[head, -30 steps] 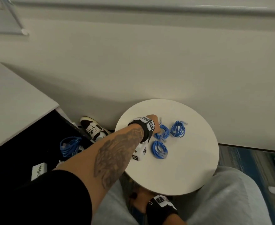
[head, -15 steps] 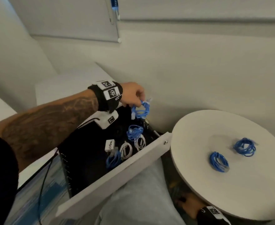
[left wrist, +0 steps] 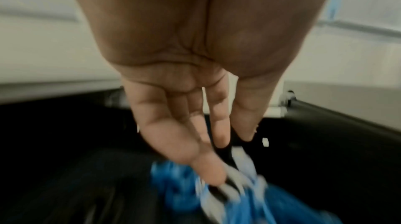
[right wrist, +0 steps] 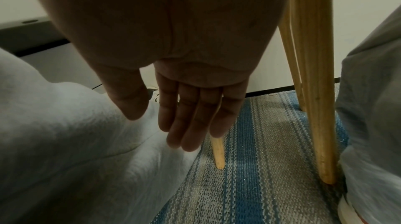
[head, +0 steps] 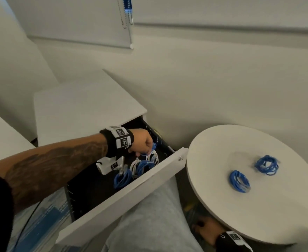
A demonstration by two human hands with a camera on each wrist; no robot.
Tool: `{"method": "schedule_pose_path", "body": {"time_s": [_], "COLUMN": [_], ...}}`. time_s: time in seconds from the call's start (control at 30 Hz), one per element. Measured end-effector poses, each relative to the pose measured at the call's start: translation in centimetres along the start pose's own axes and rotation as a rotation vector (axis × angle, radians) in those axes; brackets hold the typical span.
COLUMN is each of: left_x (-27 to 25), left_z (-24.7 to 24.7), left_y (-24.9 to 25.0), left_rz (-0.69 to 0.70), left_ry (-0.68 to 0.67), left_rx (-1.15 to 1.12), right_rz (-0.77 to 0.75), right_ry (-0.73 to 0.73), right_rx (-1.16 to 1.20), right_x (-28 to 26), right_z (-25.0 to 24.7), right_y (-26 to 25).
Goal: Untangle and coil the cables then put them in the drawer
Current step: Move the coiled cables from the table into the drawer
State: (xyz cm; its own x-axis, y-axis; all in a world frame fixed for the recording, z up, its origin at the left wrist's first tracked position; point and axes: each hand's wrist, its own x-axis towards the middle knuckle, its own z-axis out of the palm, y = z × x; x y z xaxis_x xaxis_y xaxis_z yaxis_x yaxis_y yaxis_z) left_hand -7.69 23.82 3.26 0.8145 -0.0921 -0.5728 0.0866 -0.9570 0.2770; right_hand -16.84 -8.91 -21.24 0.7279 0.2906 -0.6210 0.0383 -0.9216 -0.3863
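My left hand (head: 146, 151) reaches into the open black drawer (head: 131, 193). In the left wrist view its fingers (left wrist: 219, 135) point straight down, the tips on blurred blue and white cables (left wrist: 217, 193). A small blue coil (head: 154, 146) lies just beside the knuckles; no grip on it shows. More blue coils (head: 122, 179) and white coils (head: 152, 157) lie at the drawer's front. Two blue coils (head: 239, 181) (head: 266, 164) sit on the round white table (head: 258, 224). My right hand (head: 204, 231) hangs under the table, fingers (right wrist: 184, 124) relaxed and holding nothing.
The white cabinet top (head: 84, 110) is behind the drawer, with a wall close beyond. My grey-trousered legs (head: 149, 224) sit between drawer and table. Wooden table legs (right wrist: 314, 90) stand on a striped blue carpet (right wrist: 249, 184). A blind chain (head: 126, 11) hangs above.
My left hand picked a blue coil off the table, carried it left over the drawer and lowered it in among the other cables. The view swung left. The right hand stayed under the table.
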Motion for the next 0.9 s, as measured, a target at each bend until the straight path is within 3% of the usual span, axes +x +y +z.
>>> {"method": "schedule_pose_path", "body": {"time_s": [0.13,0.2,0.3,0.4,0.53,0.67,0.73,0.8,0.9], "left_x": [0.4,0.8,2.3,5.7,10.0,12.3,12.3,11.3,8.3], "left_z": [-4.6,-5.5,-3.9,0.6,7.7,11.7,11.7,10.0,4.4], "left_y": [7.2,12.8,20.2,25.0,26.6,25.7,25.5,25.7,25.0], "left_rz": [0.176,0.307,0.413,0.396,0.318,0.313,0.349,0.388,0.437], "left_ry": [0.229,0.275,0.182,0.046,-0.039,-0.021,-0.008,0.012,0.140], "left_rx": [-0.044,-0.118,-0.122,-0.027,0.247,0.296,0.308,0.305,0.162], "right_rz": [-0.019,-0.032,-0.067,-0.076,-0.037,-0.041,-0.044,-0.030,-0.054], "right_ry": [-0.028,-0.012,0.098,0.114,0.046,0.200,0.203,0.080,0.030], "right_rx": [0.038,0.048,-0.040,-0.061,0.034,0.047,0.039,0.064,0.055], "right_x": [-0.3,-0.6,-1.8,-2.6,-2.7,-3.0,-3.0,-2.5,-1.9], "right_z": [-0.1,-0.2,-0.8,-1.6,-1.4,-1.3,-1.4,-1.1,-0.7], "right_y": [-0.1,0.1,-0.2,-0.4,-0.5,0.2,0.2,-0.1,-0.3]}}
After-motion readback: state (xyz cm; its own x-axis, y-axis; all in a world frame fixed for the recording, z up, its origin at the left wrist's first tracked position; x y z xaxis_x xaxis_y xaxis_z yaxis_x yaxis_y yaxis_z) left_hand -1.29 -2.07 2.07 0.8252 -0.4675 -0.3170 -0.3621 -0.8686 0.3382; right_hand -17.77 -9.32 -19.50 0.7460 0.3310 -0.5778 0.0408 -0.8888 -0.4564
